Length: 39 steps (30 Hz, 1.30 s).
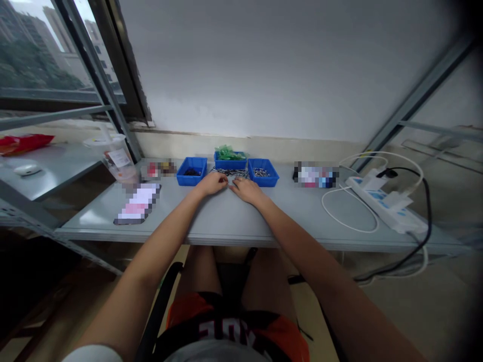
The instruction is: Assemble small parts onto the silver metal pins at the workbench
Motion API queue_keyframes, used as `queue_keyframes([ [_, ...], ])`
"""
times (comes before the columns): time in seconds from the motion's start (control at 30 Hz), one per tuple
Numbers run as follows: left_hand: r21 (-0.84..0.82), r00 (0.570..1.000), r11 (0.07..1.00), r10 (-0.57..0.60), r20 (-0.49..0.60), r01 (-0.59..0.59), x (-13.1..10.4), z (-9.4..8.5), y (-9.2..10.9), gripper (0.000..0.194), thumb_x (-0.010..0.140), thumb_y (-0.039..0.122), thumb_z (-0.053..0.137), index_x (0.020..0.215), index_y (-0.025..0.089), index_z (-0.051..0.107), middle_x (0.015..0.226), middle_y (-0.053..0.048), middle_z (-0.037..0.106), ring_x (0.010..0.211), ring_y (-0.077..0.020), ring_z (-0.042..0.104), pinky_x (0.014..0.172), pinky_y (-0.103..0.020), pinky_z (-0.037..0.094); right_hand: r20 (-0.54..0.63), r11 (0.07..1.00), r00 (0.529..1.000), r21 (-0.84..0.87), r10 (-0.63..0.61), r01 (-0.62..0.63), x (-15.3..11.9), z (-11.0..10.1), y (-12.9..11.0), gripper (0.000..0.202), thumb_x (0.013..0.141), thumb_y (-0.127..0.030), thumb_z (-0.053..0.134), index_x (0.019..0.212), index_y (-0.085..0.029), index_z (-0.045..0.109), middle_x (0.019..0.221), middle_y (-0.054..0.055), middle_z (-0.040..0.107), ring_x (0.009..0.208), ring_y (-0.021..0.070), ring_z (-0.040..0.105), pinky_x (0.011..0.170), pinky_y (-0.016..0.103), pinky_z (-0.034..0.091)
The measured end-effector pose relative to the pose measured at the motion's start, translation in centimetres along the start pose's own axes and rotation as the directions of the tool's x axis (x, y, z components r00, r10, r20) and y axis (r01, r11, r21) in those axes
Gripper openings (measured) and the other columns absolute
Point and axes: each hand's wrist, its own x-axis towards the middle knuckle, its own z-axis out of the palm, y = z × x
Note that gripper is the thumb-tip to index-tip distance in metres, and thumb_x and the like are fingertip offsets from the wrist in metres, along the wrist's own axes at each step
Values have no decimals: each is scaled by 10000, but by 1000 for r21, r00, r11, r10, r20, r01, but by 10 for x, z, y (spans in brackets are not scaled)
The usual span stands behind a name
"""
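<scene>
Left hand (213,184): curled, grip can't tell | right hand (246,189): palm down, grip can't tell | metal pieces (233,173): just beyond fingers, before middle blue bin (231,164) | work fingertips low, avoiding scatter

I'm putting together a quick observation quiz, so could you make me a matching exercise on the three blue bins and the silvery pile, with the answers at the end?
Things:
1. Left bin
2. Rear bin
3. Right bin
4. Silvery pile

Place or contents:
A. Holds silvery pieces
B. On the tabletop, between two bins
C. Holds dark pieces
D. Holds green pieces

Right pairs: 1-C, 2-D, 3-A, 4-B.
</scene>
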Motion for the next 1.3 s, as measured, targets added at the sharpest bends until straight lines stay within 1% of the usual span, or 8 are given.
queue_keyframes([
  [0.17, -28, 999, 999, 15, 28, -14, 3, 2, -1, 278, 808, 251, 515, 947, 128, 722, 839, -73, 716, 744, -176, 616, 713, -265, 456, -12, 1000, 1000, -16, -27, 27, -8, -4, 3, 373, 969, -367, 339, 1157, -181, 601, 1189, 115, 606, 1066, 253, 589, 885, 358, 464],
  [0.33, -20, 999, 1000, 18, 29, -17, 1, 2, 0, 294, 806, 262, 498, 943, 133, 725, 846, -76, 719, 753, -183, 617, 725, -272, 465, -90, 996, 993, 46, -73, 77, -4, 2, 3, 410, 966, -401, 379, 1304, -219, 524, 1367, 103, 494, 1186, 236, 512, 972, 340, 407],
  [0.5, -27, 999, 1000, 5, 53, -3, 1, 1, 0, 280, 794, 246, 507, 927, 139, 729, 846, -68, 723, 780, -189, 629, 743, -271, 473, -59, 994, 994, 53, -95, 99, -1, 4, 2, 389, 966, -393, 380, 1150, -162, 633, 1161, 123, 627, 1104, 230, 551, 955, 336, 405],
  [0.67, -71, 998, 997, 17, -54, -21, 0, -4, 1, 268, 814, 241, 505, 941, 134, 716, 872, -76, 718, 782, -185, 625, 745, -266, 469, -58, 990, 992, 89, -108, 113, -6, -3, 6, 302, 940, -294, 432, 1080, -171, 669, 1105, 108, 661, 1044, 207, 589, 899, 292, 424],
  [0.8, -16, 999, 999, -33, 9, 33, -1, -2, -2, 276, 811, 250, 531, 979, 127, 713, 862, -88, 715, 782, -201, 633, 751, -280, 477, -47, 987, 996, 139, -75, 80, -7, -5, 10, 283, 931, -253, 427, 984, -185, 696, 1070, 90, 677, 1018, 198, 603, 890, 278, 419],
  [1.0, 69, 998, 996, -57, 40, 54, 1, 8, -4, 368, 817, 279, 551, 1127, 119, 668, 939, -113, 716, 861, -230, 647, 803, -310, 488, -97, 981, 995, 196, 14, 5, -3, 2, 14, 255, 893, -260, 509, 1091, -172, 644, 1144, 105, 619, 1069, 206, 570, 912, 296, 418],
  [1.13, 134, 997, 991, -38, 62, 29, 1, 10, -1, 322, 824, 263, 523, 1066, 145, 699, 954, -114, 717, 904, -245, 645, 797, -318, 487, -72, 980, 997, 198, 37, -22, 0, 6, 12, 208, 909, -238, 472, 982, -190, 661, 1087, 87, 621, 1034, 198, 574, 894, 291, 421],
  [1.3, 144, 998, 989, -30, 50, 23, 1, 10, -1, 256, 815, 217, 509, 944, 166, 725, 932, -105, 717, 896, -238, 641, 781, -308, 478, -84, 982, 996, 186, 39, -23, -1, 9, 12, 217, 926, -204, 420, 992, -157, 621, 1087, 118, 607, 1038, 200, 559, 888, 293, 413],
])
